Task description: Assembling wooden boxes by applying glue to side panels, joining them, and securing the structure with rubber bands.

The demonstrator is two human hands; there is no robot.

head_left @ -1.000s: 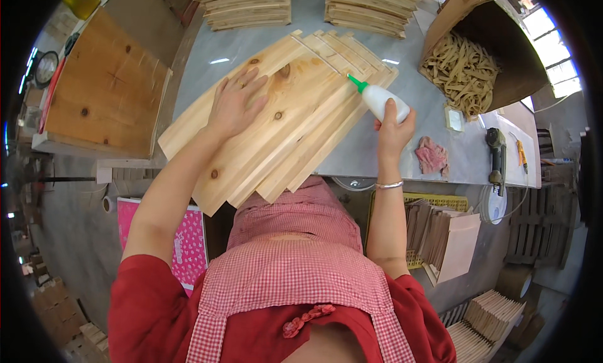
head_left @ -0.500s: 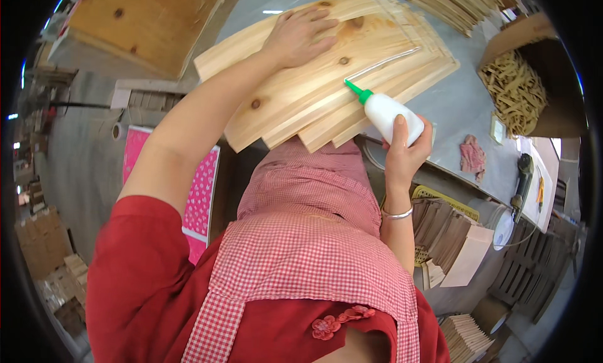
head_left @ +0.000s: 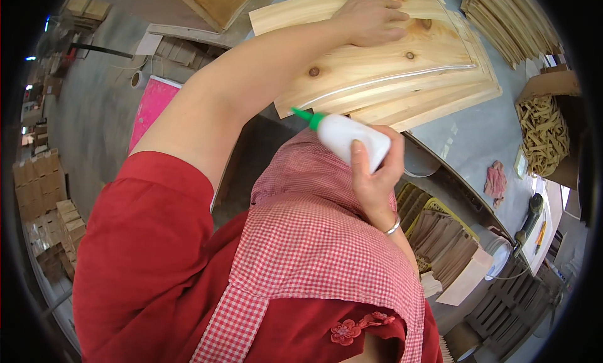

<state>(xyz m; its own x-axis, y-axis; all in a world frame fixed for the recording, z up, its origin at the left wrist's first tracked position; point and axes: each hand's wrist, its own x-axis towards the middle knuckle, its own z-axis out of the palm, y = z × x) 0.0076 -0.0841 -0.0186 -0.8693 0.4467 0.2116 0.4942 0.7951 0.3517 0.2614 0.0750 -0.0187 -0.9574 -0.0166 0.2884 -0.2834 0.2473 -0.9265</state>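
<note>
My right hand (head_left: 380, 171) is wrapped round a white squeeze bottle (head_left: 352, 140) with a green nozzle. Its tip points left, close to the near left corner of the top wooden board (head_left: 358, 67). A white glue line (head_left: 389, 79) runs along that board's near edge, from the right end almost to the left corner. My left hand (head_left: 370, 20) lies on the board's far part with its fingers spread. Beneath, several more pale boards (head_left: 433, 105) are fanned out toward me, their edges stepped.
Stacked wooden strips (head_left: 509, 20) lie at the far right of the grey table (head_left: 443, 137). Near them are a cardboard box (head_left: 549, 84) of wood scraps and a pink cloth (head_left: 495, 182). Below the table edge, a yellow basket (head_left: 449, 207) holds wood pieces.
The bottle has moved left and toward me, and the glue line now stretches along most of the board's near edge. My left hand stays on the board while the whole view has shifted.
</note>
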